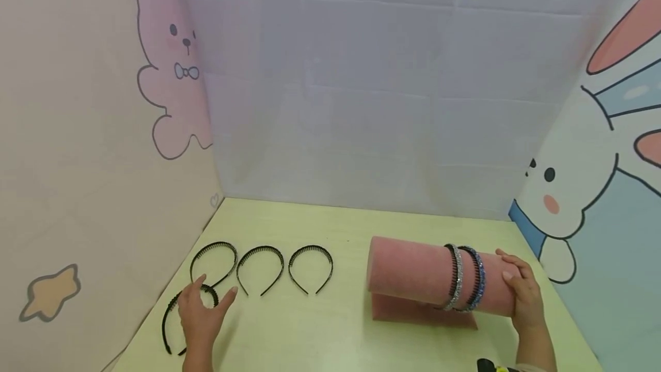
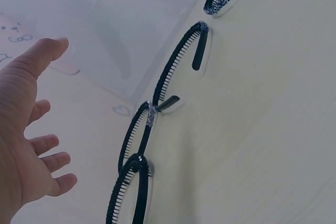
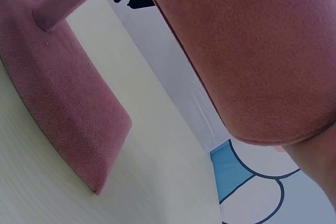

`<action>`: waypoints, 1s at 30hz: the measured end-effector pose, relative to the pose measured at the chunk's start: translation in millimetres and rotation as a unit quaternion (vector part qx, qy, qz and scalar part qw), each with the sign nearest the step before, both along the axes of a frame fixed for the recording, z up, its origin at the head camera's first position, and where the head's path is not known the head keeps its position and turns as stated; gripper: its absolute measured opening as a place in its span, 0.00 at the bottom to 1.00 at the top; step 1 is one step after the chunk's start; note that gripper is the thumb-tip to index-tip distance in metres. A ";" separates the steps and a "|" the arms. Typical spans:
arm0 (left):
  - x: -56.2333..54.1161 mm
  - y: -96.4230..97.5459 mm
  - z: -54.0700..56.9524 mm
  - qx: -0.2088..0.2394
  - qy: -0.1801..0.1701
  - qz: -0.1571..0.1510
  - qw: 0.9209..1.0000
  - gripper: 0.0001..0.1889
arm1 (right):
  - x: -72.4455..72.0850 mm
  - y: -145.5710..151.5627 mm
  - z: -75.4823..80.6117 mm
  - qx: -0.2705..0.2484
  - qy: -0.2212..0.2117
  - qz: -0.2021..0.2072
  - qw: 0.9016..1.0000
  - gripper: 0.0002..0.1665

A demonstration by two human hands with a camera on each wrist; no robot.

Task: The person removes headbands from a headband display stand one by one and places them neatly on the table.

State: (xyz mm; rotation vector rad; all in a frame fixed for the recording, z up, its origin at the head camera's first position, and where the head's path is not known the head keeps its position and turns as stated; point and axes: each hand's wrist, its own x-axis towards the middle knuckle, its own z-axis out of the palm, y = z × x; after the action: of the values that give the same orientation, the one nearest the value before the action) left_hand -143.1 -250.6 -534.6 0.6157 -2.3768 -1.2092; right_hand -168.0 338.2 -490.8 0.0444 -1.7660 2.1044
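My left hand [image 1: 200, 312] hovers with spread fingers over the nearest black toothed headband [image 1: 166, 326], partly covering it in the head view. In the left wrist view that hand [image 2: 26, 129] holds nothing, thumb and fingers apart. On the right stands a pink velvety headband holder [image 1: 408, 268], a thick padded roll on a flat base [image 1: 413, 310]. Two glittery headbands ring the roll, one silver [image 1: 455, 280] and one blue [image 1: 479, 280]. My right hand [image 1: 527, 297] grips the roll's right end, thumb in front and fingers over the top.
Three more black toothed headbands lie in a row behind: a left one [image 1: 236, 257], a middle one [image 1: 282, 263] and a right one [image 1: 331, 263]. The pale table [image 1: 289, 337] meets a white back wall [image 1: 330, 131] and side panels with cartoon animals.
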 end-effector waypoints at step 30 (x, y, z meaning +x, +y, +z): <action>-13.3 66.6 35.3 0.036 0.108 -0.118 0.986 0.38 | 0.5 -0.6 0.3 0.000 0.002 -0.004 1.000 0.16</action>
State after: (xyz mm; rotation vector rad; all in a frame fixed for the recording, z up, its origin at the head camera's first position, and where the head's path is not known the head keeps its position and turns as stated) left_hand -156.4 -184.0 -499.3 0.2135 -2.2752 -1.3885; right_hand -167.5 337.5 -490.6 0.0415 -1.7615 2.0976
